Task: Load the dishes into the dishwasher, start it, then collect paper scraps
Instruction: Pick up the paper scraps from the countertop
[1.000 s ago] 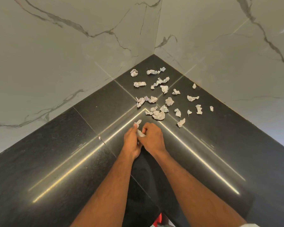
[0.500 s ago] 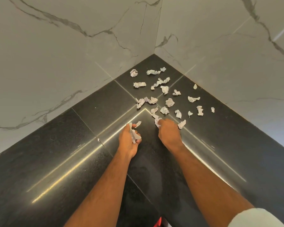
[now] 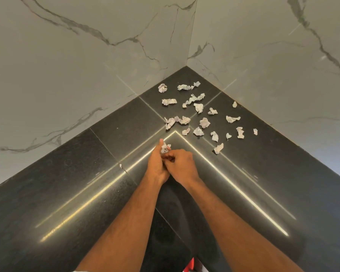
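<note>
- The marble-look walls [image 3: 86, 65] meet in a corner at twelve o'clock and close in the work area on two sides, so loose bits pushed that way have nowhere further to go.
- The black stone tabletop [image 3: 47, 193] runs into that corner in an L; its polished face mirrors a strip light as bright lines, and its dark colour makes the pale paper easy to spot.
- The person's two forearms reach in from six o'clock and converge at the middle of the view, which fits a collect-and-pass routine rather than two separate pickups.
- The left hand [image 3: 157, 165] is cupped with its thumb up, grasping a small bundle of paper scraps [image 3: 164, 148] that pokes out above its fingers; it seems to serve as the holding hand.
- The right hand [image 3: 182, 165] touches the left, its fingers curled in toward the left palm, apparently tucking a piece in. Whether it holds a scrap of its own cannot be told, since its fingertips are hidden.
- The scattered paper scraps [image 3: 204, 122], roughly twenty crumpled bits, lie on the tabletop from twelve to two o'clock of the hands, between them and the corner; the nearest ones lie close to the hands at one o'clock.
- A single tiny fleck [image 3: 120, 165] lies apart at nine o'clock of the hands, on a tile seam, easy to overlook.
- Judged from this, the paper-collecting stage is under way, with most pieces uncollected. No dishwasher or dishes are in view.
</note>
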Motion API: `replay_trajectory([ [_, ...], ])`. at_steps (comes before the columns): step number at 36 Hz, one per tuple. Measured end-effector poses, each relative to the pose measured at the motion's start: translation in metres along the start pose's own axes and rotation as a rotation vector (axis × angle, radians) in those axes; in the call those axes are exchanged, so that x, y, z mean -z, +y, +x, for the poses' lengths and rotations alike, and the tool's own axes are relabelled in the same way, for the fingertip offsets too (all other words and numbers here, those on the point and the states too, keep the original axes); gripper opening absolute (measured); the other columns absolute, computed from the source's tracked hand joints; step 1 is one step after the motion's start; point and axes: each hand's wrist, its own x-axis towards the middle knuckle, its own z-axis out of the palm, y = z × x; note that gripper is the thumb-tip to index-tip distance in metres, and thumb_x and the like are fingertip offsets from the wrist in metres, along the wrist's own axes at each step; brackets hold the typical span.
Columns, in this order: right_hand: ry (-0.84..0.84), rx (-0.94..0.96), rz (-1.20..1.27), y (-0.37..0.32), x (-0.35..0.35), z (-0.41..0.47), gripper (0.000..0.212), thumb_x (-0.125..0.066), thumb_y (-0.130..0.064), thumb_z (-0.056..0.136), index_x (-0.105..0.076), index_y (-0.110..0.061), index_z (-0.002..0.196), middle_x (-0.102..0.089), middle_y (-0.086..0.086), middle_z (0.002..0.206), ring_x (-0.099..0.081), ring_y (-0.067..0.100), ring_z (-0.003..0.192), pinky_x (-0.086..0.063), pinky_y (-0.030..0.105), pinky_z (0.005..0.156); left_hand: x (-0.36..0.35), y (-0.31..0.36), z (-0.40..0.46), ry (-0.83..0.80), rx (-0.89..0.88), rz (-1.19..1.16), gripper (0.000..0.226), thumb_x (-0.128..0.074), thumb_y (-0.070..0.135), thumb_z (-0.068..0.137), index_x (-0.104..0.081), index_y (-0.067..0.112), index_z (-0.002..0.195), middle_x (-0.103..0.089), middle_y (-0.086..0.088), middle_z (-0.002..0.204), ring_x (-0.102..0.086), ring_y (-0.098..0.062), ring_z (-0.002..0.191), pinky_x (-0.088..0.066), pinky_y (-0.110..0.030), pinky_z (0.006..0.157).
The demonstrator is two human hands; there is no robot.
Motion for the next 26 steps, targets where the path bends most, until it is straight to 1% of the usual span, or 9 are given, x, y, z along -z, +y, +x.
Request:
replay_trajectory([
  [3, -0.015, 0.022, -0.134, -0.001, -0.003, 0.003, 0.013, -0.063, -0.017, 0.09, -0.075, -0.017, 0.087, -0.046, -0.007, 0.086, -0.046, 0.003, 0.072, -0.037, 0.017, 0.063, 0.005, 0.0, -0.001, -0.015, -0.012, 0.057, 0.022, -0.063, 0.026, 0.098, -0.065, 0.011, 0.082, -0.069, -0.007, 0.073, -0.069, -0.019, 0.076, -0.053, -0.04, 0.096],
  [6, -0.013, 0.012, -0.132, 0.002, -0.005, 0.005, 0.019, -0.069, -0.017, 0.084, -0.064, -0.027, 0.069, -0.044, -0.006, 0.091, -0.047, 0.004, 0.076, -0.036, 0.015, 0.063, 0.009, 0.001, -0.002, -0.015, -0.054, 0.095, 0.026, -0.059, 0.025, 0.101, -0.066, 0.002, 0.108, -0.074, -0.014, 0.094, -0.072, -0.023, 0.084, -0.057, -0.039, 0.091],
  [8, 0.004, 0.002, -0.018, 0.006, -0.003, 0.007, 0.018, -0.076, -0.015, 0.077, -0.064, -0.025, 0.068, -0.05, -0.006, 0.088, -0.053, 0.004, 0.074, -0.04, 0.014, 0.064, 0.012, 0.003, -0.001, 0.018, -0.066, 0.083, 0.03, -0.057, 0.026, 0.102, -0.063, 0.0, 0.115, -0.073, -0.014, 0.094, -0.072, -0.022, 0.084, -0.061, -0.035, 0.081],
  [12, 0.098, 0.018, 0.173, 0.013, 0.006, 0.012, 0.011, -0.079, -0.019, 0.077, -0.07, -0.023, 0.081, -0.062, -0.008, 0.087, -0.06, 0.004, 0.074, -0.048, 0.015, 0.068, 0.015, 0.013, 0.006, 0.138, -0.107, 0.08, 0.024, -0.057, 0.029, 0.102, -0.058, 0.006, 0.106, -0.066, -0.017, 0.09, -0.067, -0.022, 0.072, -0.059, -0.033, 0.064],
  [14, 0.14, 0.029, 0.109, 0.019, 0.009, 0.02, 0.01, -0.071, -0.014, 0.085, -0.073, -0.019, 0.092, -0.065, -0.006, 0.092, -0.061, 0.004, 0.081, -0.052, 0.019, 0.075, 0.018, 0.02, 0.008, 0.2, -0.136, 0.104, 0.02, -0.058, 0.03, 0.102, -0.057, 0.01, 0.098, -0.059, -0.009, 0.077, -0.059, -0.016, 0.06, -0.051, -0.027, 0.051],
  [16, 0.103, 0.035, -0.032, 0.025, 0.008, 0.03, 0.023, -0.06, -0.006, 0.091, -0.073, -0.013, 0.108, -0.067, -0.001, 0.104, -0.063, 0.01, 0.094, -0.051, 0.022, 0.088, 0.02, 0.026, 0.009, 0.226, -0.15, 0.084, 0.022, -0.056, 0.028, 0.102, -0.055, 0.01, 0.09, -0.053, -0.005, 0.069, -0.054, -0.014, 0.055, -0.046, -0.024, 0.046],
  [21, -0.012, 0.052, -0.307, 0.028, 0.002, 0.053, 0.033, -0.056, -0.007, 0.093, -0.065, -0.014, 0.125, -0.059, 0.006, 0.123, -0.058, 0.024, 0.114, -0.047, 0.033, 0.1, 0.019, 0.036, 0.012, 0.248, -0.172, 0.096, 0.032, -0.053, 0.029, 0.104, -0.055, 0.01, 0.078, -0.05, -0.004, 0.063, -0.05, -0.014, 0.052, -0.045, -0.025, 0.045],
  [23, 0.015, 0.039, -0.341, 0.028, 0.004, 0.065, 0.036, -0.057, -0.011, 0.095, -0.061, -0.017, 0.13, -0.054, 0.006, 0.129, -0.055, 0.025, 0.117, -0.048, 0.037, 0.099, 0.016, 0.041, 0.013, 0.25, -0.178, 0.099, 0.032, -0.052, 0.029, 0.105, -0.055, 0.011, 0.078, -0.05, -0.003, 0.061, -0.05, -0.014, 0.052, -0.045, -0.026, 0.046],
  [26, 0.1, 0.067, -0.386, 0.028, 0.012, 0.088, 0.034, -0.058, -0.011, 0.092, -0.064, -0.017, 0.125, -0.053, 0.011, 0.126, -0.054, 0.032, 0.113, -0.05, 0.04, 0.093, 0.013, 0.048, 0.015, 0.243, -0.182, 0.121, 0.032, -0.051, 0.029, 0.105, -0.054, 0.011, 0.079, -0.048, -0.002, 0.061, -0.048, -0.013, 0.053, -0.045, -0.026, 0.049],
])
